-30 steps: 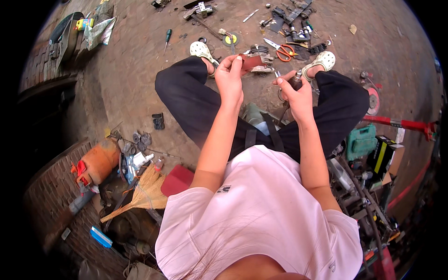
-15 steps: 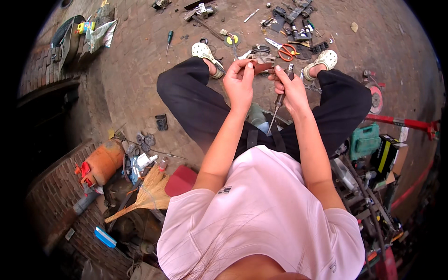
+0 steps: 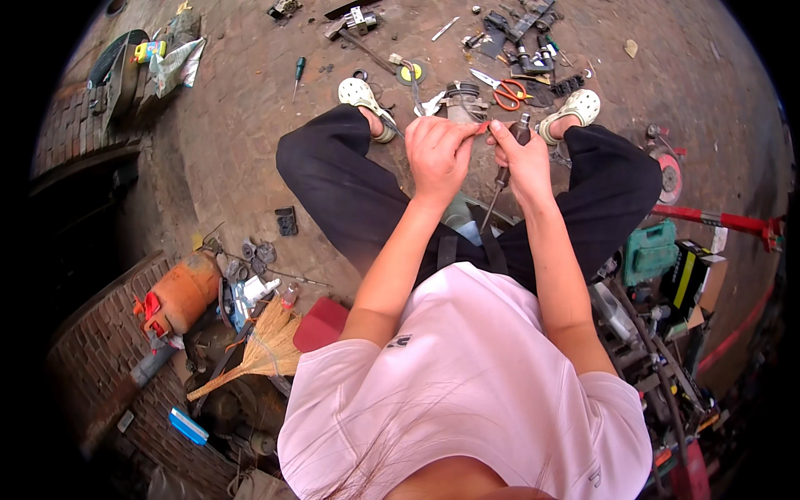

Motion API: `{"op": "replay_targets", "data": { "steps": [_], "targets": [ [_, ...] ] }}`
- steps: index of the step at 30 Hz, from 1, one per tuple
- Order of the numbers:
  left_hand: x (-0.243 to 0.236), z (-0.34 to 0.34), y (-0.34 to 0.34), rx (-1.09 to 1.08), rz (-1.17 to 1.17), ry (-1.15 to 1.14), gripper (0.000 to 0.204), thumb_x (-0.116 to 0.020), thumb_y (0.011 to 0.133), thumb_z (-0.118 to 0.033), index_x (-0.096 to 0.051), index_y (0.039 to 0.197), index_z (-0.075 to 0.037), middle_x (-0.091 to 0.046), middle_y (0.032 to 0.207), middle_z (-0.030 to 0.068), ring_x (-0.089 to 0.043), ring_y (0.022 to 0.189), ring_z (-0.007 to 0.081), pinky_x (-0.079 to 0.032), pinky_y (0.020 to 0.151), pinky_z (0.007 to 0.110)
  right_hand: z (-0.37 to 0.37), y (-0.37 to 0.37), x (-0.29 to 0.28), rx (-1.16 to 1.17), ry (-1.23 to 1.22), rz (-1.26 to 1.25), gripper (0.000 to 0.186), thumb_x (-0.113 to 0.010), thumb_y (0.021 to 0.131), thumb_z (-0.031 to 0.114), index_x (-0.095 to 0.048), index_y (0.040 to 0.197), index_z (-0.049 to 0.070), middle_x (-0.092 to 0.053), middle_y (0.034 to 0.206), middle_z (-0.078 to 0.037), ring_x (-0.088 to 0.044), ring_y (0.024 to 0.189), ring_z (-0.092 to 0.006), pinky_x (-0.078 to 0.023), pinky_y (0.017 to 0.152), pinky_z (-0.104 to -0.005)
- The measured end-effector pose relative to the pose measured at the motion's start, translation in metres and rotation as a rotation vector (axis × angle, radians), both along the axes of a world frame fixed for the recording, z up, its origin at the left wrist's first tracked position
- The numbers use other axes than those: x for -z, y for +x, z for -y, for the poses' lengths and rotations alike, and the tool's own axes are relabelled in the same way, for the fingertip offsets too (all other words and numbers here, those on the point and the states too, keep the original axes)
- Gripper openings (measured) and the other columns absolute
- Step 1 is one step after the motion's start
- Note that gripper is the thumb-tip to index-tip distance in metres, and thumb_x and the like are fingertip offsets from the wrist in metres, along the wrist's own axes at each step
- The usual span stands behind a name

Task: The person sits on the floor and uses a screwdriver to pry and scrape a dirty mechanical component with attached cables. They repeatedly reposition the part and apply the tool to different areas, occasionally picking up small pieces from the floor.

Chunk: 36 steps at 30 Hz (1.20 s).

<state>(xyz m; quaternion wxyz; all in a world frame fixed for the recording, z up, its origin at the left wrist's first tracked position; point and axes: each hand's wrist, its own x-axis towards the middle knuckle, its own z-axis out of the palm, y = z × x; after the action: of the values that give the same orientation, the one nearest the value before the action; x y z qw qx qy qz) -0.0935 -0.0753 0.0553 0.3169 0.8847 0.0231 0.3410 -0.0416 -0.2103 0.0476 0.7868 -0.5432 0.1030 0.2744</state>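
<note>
Two narrow grips, close together | with right hand (image 3: pixel 524 162), holds dark-handled screwdriver (image 3: pixel 502 177), fingers curled round, shaft slanting back leftward | with left hand (image 3: pixel 438 157), pinches red-brown strip (image 3: pixel 482 128) in bunched fingers, far end by right thumb | beyond, on floor (image 3: pixel 250 150): rounded metal part (image 3: pixel 463 95), orange-handled scissors (image 3: pixel 498 85)

- The left hand (image 3: pixel 438 158) pinches a small reddish strip (image 3: pixel 482 129).
- The right hand (image 3: pixel 527 162), just beside it, holds a dark-handled screwdriver (image 3: pixel 502 177), which points toward the pink shirt (image 3: pixel 475 375).
- On the floor (image 3: pixel 233 142), orange-handled scissors (image 3: pixel 497 84) are lying near the right shoe (image 3: pixel 577 111).
</note>
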Motion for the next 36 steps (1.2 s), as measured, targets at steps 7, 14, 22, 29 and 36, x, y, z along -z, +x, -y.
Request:
{"op": "replay_targets", "data": {
  "steps": [7, 14, 22, 29, 36],
  "targets": [
    [0.033, 0.017, 0.005, -0.139, -0.248, -1.451, 0.008, -0.072, 0.08, -0.002, -0.066, 0.084, 0.002, -0.066, 0.087, 0.0023, -0.058, 0.078, 0.0073, -0.046, 0.07, 0.022, -0.005, 0.01, 0.005, -0.107, -0.262, 0.245, 0.016, -0.069, 0.086, 0.014, -0.064, 0.084, 0.0, -0.062, 0.068, 0.0, -0.049, 0.056, -0.0033, -0.038, 0.052, -0.0214],
    [0.04, 0.012, 0.02, -0.123, -0.282, -0.65, 0.015, -0.074, 0.072, -0.006, -0.069, 0.086, -0.007, -0.064, 0.076, 0.0025, -0.058, 0.073, 0.0151, -0.045, 0.08, 0.031, -0.002, 0.022, 0.024, -0.095, -0.423, 0.323, 0.015, -0.069, 0.086, 0.013, -0.064, 0.086, -0.001, -0.067, 0.073, -0.003, -0.059, 0.067, -0.0062, -0.047, 0.064, -0.0232],
    [0.039, 0.007, 0.022, -0.052, -0.21, -0.309, 0.01, -0.073, 0.071, -0.01, -0.071, 0.081, -0.01, -0.06, 0.069, 0.0016, -0.056, 0.073, 0.0208, -0.039, 0.093, 0.039, 0.004, 0.023, 0.006, -0.207, -0.409, 0.326, 0.015, -0.068, 0.086, 0.013, -0.062, 0.085, -0.001, -0.066, 0.072, -0.002, -0.059, 0.067, -0.0054, -0.046, 0.062, -0.0239],
    [0.043, 0.014, 0.024, -0.08, -0.243, -0.444, 0.009, -0.074, 0.073, -0.01, -0.071, 0.081, -0.009, -0.062, 0.075, 0.0033, -0.057, 0.073, 0.021, -0.038, 0.098, 0.045, -0.001, 0.021, 0.011, -0.155, -0.497, 0.361, 0.018, -0.07, 0.084, 0.016, -0.063, 0.084, -0.001, -0.067, 0.071, -0.003, -0.057, 0.061, -0.0067, -0.045, 0.056, -0.0247],
    [0.022, 0.0, 0.026, 0.044, -0.001, 0.072, 0.015, -0.075, 0.068, -0.01, -0.069, 0.082, -0.012, -0.061, 0.078, -0.0028, -0.056, 0.083, 0.0188, -0.036, 0.098, 0.046, 0.003, 0.016, -0.002, -0.088, 0.015, -0.061, 0.019, -0.066, 0.09, 0.017, -0.061, 0.085, -0.001, -0.056, 0.07, -0.001, -0.036, 0.05, -0.0026, -0.027, 0.045, -0.0199]
  ]
}}
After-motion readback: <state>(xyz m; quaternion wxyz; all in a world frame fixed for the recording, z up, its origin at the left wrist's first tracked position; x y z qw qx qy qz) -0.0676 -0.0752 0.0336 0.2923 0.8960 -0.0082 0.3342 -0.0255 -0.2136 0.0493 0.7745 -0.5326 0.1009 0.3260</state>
